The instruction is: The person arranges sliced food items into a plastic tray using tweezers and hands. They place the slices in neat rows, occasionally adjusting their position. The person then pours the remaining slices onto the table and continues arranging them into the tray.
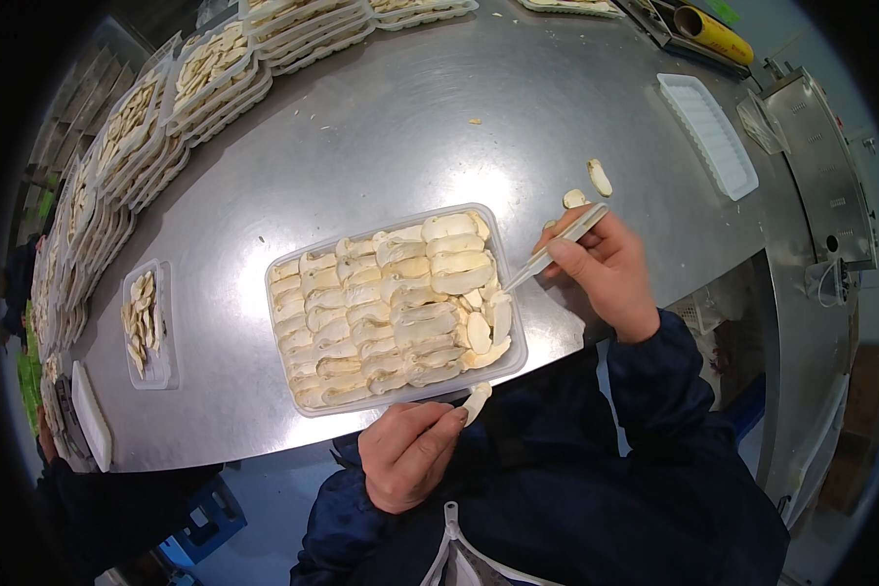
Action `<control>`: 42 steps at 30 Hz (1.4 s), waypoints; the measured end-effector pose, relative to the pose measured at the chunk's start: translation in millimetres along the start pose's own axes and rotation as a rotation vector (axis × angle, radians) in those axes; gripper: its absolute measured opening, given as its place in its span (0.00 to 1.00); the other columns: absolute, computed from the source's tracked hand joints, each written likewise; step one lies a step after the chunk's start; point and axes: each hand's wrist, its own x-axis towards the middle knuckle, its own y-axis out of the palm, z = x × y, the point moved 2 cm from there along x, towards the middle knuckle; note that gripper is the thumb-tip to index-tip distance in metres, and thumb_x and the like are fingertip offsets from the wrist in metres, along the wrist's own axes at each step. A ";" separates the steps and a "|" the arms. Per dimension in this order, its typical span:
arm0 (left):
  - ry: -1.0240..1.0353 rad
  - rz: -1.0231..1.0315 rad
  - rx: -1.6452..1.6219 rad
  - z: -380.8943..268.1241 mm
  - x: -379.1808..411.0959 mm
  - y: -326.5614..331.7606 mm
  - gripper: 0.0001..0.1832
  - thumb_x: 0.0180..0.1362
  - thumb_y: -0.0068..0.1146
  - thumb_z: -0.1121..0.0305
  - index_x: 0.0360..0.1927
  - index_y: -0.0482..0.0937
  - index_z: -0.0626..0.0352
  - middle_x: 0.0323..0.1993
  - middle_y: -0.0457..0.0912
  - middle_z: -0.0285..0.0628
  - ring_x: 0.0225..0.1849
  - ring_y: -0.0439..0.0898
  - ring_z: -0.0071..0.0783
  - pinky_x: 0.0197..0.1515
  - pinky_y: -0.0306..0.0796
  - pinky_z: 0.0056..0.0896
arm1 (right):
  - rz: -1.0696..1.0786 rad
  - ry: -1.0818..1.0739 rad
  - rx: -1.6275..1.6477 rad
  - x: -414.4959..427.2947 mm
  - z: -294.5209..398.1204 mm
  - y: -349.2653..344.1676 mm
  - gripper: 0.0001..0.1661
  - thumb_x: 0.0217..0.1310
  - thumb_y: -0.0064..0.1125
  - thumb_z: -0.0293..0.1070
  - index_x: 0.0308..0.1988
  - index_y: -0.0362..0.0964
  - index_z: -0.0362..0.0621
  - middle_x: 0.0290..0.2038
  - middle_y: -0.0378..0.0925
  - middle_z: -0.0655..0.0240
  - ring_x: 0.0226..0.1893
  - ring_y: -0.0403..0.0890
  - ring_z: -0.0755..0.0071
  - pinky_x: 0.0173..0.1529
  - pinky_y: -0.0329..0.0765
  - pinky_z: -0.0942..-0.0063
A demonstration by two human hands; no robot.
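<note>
A rectangular plastic tray [521, 366] lies before me, with pale dried slices, apparently mushroom, laid in overlapping rows. Its right end holds looser, uneven slices. My left hand [413, 454] pinches one curved slice [477, 403] between thumb and fingers, just off the tray's near edge. Held in my right hand [605, 271] is a pair of pale tweezers [557, 245], their tips at the upper right part of the tray, close to a slice [501, 315]. Beyond that hand, a few loose slices [597, 178] rest on the steel table [381, 139].
Stacked trays of slices [212, 66] line the table's far left side. A small tray [162, 322] holds some slices at the left. An unfilled white tray [709, 135] lies at the right, near a yellow roll [714, 35] and a steel machine [813, 168]. Another person's dark sleeve [80, 505] shows lower left.
</note>
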 end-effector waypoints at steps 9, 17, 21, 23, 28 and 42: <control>0.032 0.000 -0.042 -1.7 -3.3 -13.5 0.19 0.44 0.70 0.87 0.41 0.83 0.63 0.34 0.85 0.47 0.28 0.83 0.39 0.29 0.77 0.30 | 0.069 -0.089 0.007 25.5 38.3 1.7 0.12 0.70 0.62 0.33 0.46 0.75 0.37 0.38 0.82 0.62 0.36 0.84 0.75 0.41 0.83 0.78; 0.026 -0.051 0.001 2.4 -18.9 -29.7 0.18 0.45 0.70 0.87 0.42 0.83 0.65 0.34 0.85 0.47 0.29 0.83 0.39 0.29 0.77 0.31 | 0.161 -0.029 -0.075 46.1 68.2 20.9 0.12 0.68 0.64 0.32 0.46 0.75 0.37 0.37 0.83 0.65 0.35 0.84 0.77 0.40 0.82 0.80; 0.033 -0.101 0.024 7.8 -25.6 -29.6 0.19 0.42 0.72 0.83 0.41 0.86 0.65 0.35 0.84 0.45 0.28 0.82 0.38 0.27 0.75 0.30 | 0.187 0.105 -0.204 37.1 63.7 -10.3 0.11 0.68 0.65 0.32 0.45 0.76 0.37 0.36 0.82 0.66 0.33 0.82 0.79 0.39 0.80 0.81; 0.047 -0.103 0.049 8.2 -24.2 -27.4 0.19 0.42 0.72 0.83 0.42 0.87 0.64 0.35 0.84 0.45 0.29 0.82 0.37 0.28 0.75 0.29 | 0.134 0.162 -0.293 25.5 57.6 -20.4 0.11 0.68 0.65 0.32 0.44 0.76 0.37 0.35 0.82 0.67 0.32 0.81 0.79 0.39 0.80 0.80; 0.164 0.004 0.223 1.3 -14.6 -24.4 0.21 0.43 0.70 0.84 0.45 0.86 0.64 0.36 0.84 0.45 0.32 0.82 0.38 0.32 0.77 0.31 | 0.056 0.087 -0.368 -1.8 51.7 -21.1 0.12 0.67 0.66 0.32 0.44 0.76 0.37 0.36 0.82 0.65 0.33 0.82 0.78 0.40 0.81 0.78; 0.263 0.063 0.377 -3.7 -14.3 -9.6 0.25 0.43 0.70 0.79 0.50 0.86 0.61 0.41 0.83 0.42 0.38 0.79 0.35 0.36 0.77 0.29 | 0.071 0.235 0.040 -46.7 24.5 43.6 0.14 0.67 0.66 0.29 0.48 0.74 0.35 0.40 0.82 0.63 0.37 0.84 0.75 0.42 0.82 0.76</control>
